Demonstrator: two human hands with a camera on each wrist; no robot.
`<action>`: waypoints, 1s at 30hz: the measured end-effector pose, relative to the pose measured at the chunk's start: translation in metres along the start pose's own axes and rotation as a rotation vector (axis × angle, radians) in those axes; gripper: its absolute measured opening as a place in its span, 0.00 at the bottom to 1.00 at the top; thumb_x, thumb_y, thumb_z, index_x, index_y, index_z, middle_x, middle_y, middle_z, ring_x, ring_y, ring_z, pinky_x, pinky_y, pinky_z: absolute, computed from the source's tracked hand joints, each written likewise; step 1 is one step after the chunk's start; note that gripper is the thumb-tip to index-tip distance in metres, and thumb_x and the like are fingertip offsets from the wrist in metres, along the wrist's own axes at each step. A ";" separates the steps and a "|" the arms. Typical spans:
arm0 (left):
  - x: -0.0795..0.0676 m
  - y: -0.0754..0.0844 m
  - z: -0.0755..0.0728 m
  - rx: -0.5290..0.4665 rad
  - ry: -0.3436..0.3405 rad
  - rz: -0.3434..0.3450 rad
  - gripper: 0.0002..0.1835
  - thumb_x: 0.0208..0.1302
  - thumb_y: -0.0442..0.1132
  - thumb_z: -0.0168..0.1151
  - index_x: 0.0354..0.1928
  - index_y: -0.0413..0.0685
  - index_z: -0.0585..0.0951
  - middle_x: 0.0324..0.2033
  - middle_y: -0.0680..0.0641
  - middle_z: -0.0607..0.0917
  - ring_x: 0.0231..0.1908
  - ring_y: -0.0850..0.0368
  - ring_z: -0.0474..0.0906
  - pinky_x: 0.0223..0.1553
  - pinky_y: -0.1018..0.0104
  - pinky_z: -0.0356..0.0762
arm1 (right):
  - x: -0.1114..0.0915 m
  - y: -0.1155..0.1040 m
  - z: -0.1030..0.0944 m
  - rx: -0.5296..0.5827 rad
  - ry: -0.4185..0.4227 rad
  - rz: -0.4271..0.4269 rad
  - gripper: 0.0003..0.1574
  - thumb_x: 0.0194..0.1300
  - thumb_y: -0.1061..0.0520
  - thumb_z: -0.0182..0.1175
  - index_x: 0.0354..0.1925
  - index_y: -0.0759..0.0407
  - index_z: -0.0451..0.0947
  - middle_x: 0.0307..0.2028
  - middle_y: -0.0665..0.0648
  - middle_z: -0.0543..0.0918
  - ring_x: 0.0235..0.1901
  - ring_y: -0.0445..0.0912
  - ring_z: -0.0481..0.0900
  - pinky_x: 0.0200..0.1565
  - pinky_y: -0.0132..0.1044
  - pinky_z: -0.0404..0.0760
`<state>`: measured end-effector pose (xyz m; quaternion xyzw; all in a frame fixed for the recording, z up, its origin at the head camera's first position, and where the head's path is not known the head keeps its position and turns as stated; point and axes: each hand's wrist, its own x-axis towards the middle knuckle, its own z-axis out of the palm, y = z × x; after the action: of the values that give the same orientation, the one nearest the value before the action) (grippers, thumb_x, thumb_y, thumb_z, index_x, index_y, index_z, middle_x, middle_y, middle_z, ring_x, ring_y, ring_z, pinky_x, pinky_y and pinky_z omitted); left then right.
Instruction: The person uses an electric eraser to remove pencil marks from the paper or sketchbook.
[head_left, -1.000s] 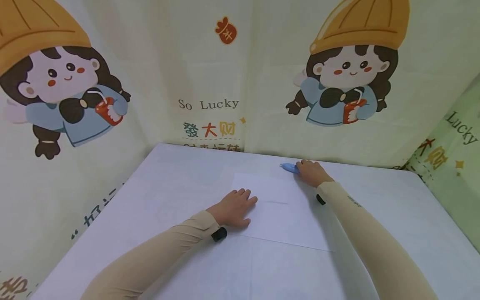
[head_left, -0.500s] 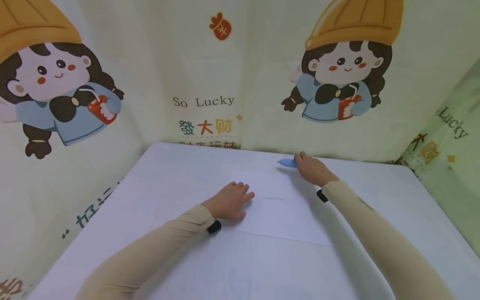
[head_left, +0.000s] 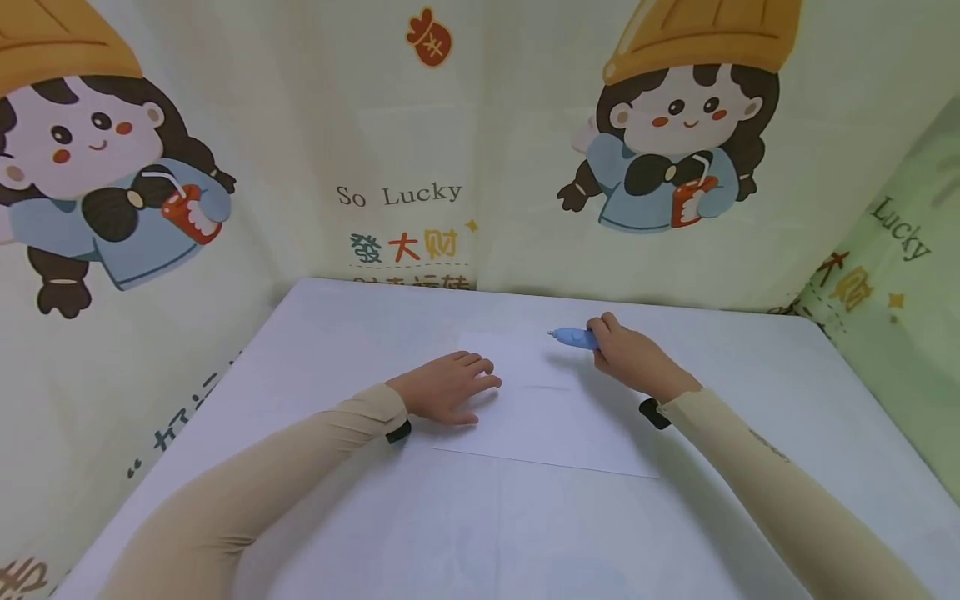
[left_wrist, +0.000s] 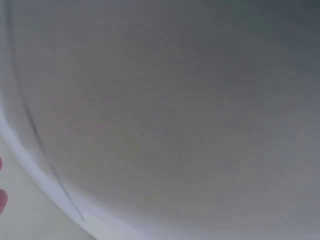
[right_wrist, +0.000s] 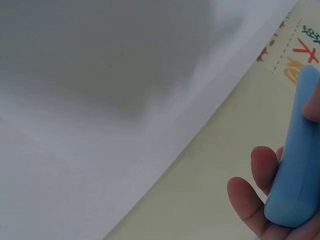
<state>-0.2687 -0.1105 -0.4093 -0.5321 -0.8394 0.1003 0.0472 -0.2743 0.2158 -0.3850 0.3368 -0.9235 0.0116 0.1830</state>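
Observation:
In the head view a white sheet of paper (head_left: 555, 433) lies on the white table, with a short faint line across its middle. My left hand (head_left: 444, 387) hovers at the paper's left side, fingers spread and holding nothing. A thick, light-blue pen-like tool (head_left: 573, 337) with a narrow tip is gripped in my right hand (head_left: 633, 354) above the far right part of the paper, its tip pointing left. The right wrist view shows the tool's rounded blue body (right_wrist: 295, 165) between thumb and curled fingers. Only two fingertips (left_wrist: 2, 200) show in the left wrist view.
The white tabletop (head_left: 360, 500) spreads around the paper. Behind it hangs a pale curtain (head_left: 525, 242) printed with cartoon girls and lettering, meeting the table's far edge. More printed cloth (head_left: 900, 333) hangs along the right side.
My right hand has lifted the blue pen-like tool off the table near the far edge and brought it slightly nearer. My left hand has drawn back to the left.

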 end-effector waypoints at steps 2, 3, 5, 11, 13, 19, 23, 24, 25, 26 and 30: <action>-0.002 -0.001 0.001 -0.005 -0.019 0.029 0.31 0.61 0.61 0.50 0.62 0.54 0.66 0.53 0.49 0.72 0.54 0.53 0.68 0.62 0.59 0.63 | -0.002 -0.002 -0.001 0.002 0.009 -0.001 0.20 0.56 0.64 0.60 0.46 0.69 0.67 0.33 0.62 0.69 0.14 0.41 0.64 0.19 0.30 0.71; -0.002 -0.001 0.001 -0.008 -0.026 0.040 0.32 0.62 0.62 0.50 0.63 0.54 0.66 0.54 0.49 0.72 0.55 0.52 0.68 0.63 0.58 0.63 | -0.002 -0.002 -0.002 0.005 0.017 -0.003 0.21 0.56 0.64 0.60 0.47 0.69 0.67 0.33 0.62 0.69 0.14 0.41 0.64 0.19 0.31 0.71; -0.003 -0.002 0.001 -0.006 -0.037 0.064 0.32 0.62 0.63 0.49 0.63 0.54 0.65 0.55 0.49 0.72 0.56 0.52 0.67 0.63 0.58 0.62 | -0.003 -0.003 -0.003 0.007 0.033 -0.006 0.22 0.55 0.65 0.61 0.48 0.69 0.68 0.34 0.63 0.70 0.14 0.41 0.65 0.20 0.31 0.72; -0.002 -0.003 0.000 -0.016 -0.035 0.121 0.31 0.61 0.62 0.50 0.63 0.56 0.66 0.55 0.51 0.72 0.56 0.54 0.67 0.63 0.59 0.63 | -0.001 -0.004 -0.005 0.002 0.048 0.002 0.22 0.53 0.64 0.63 0.46 0.69 0.68 0.37 0.64 0.71 0.18 0.46 0.73 0.26 0.37 0.80; -0.002 -0.003 0.001 -0.027 -0.033 0.133 0.31 0.61 0.62 0.51 0.63 0.57 0.66 0.54 0.51 0.72 0.56 0.55 0.68 0.62 0.60 0.63 | -0.001 -0.004 -0.006 0.013 0.044 0.010 0.23 0.52 0.65 0.63 0.46 0.70 0.67 0.38 0.65 0.72 0.21 0.49 0.76 0.31 0.41 0.82; 0.001 -0.001 0.003 -0.023 -0.025 0.160 0.30 0.60 0.61 0.52 0.61 0.57 0.67 0.51 0.52 0.72 0.53 0.56 0.68 0.60 0.60 0.65 | -0.001 -0.006 -0.007 0.060 -0.023 0.051 0.22 0.50 0.65 0.62 0.44 0.66 0.66 0.30 0.61 0.80 0.22 0.48 0.75 0.33 0.45 0.79; 0.002 0.001 0.004 -0.007 -0.033 0.151 0.29 0.61 0.62 0.51 0.60 0.59 0.67 0.50 0.52 0.72 0.51 0.57 0.68 0.59 0.61 0.65 | -0.003 -0.006 -0.006 0.119 -0.126 0.117 0.20 0.51 0.64 0.60 0.43 0.64 0.66 0.26 0.58 0.79 0.22 0.46 0.72 0.33 0.45 0.76; 0.003 0.001 0.004 -0.006 -0.036 0.148 0.29 0.61 0.62 0.50 0.60 0.59 0.67 0.50 0.52 0.72 0.51 0.57 0.68 0.59 0.61 0.65 | -0.004 -0.006 -0.006 0.136 -0.158 0.137 0.20 0.52 0.63 0.59 0.44 0.63 0.67 0.27 0.58 0.79 0.23 0.46 0.72 0.34 0.45 0.76; 0.003 0.002 0.004 -0.008 -0.038 0.147 0.29 0.61 0.62 0.50 0.60 0.59 0.67 0.50 0.52 0.72 0.51 0.57 0.68 0.58 0.61 0.66 | -0.005 -0.007 -0.006 0.154 -0.188 0.155 0.20 0.53 0.61 0.58 0.45 0.63 0.68 0.29 0.58 0.80 0.25 0.46 0.73 0.35 0.46 0.76; 0.003 0.002 0.005 -0.011 -0.038 0.146 0.29 0.61 0.62 0.50 0.60 0.59 0.67 0.50 0.52 0.72 0.50 0.57 0.68 0.58 0.61 0.66 | -0.005 -0.007 -0.006 0.175 -0.217 0.173 0.20 0.54 0.60 0.57 0.46 0.63 0.68 0.31 0.58 0.80 0.27 0.46 0.73 0.36 0.46 0.76; 0.003 0.003 0.007 -0.033 -0.039 0.137 0.29 0.60 0.62 0.51 0.61 0.59 0.67 0.52 0.52 0.71 0.51 0.57 0.68 0.57 0.61 0.67 | -0.008 -0.006 -0.004 0.241 -0.300 0.235 0.23 0.60 0.51 0.54 0.52 0.62 0.70 0.39 0.59 0.81 0.35 0.48 0.76 0.42 0.48 0.76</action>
<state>-0.2680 -0.1075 -0.4169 -0.5872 -0.8032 0.0996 0.0151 -0.2634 0.2165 -0.3846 0.2444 -0.9652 0.0929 -0.0005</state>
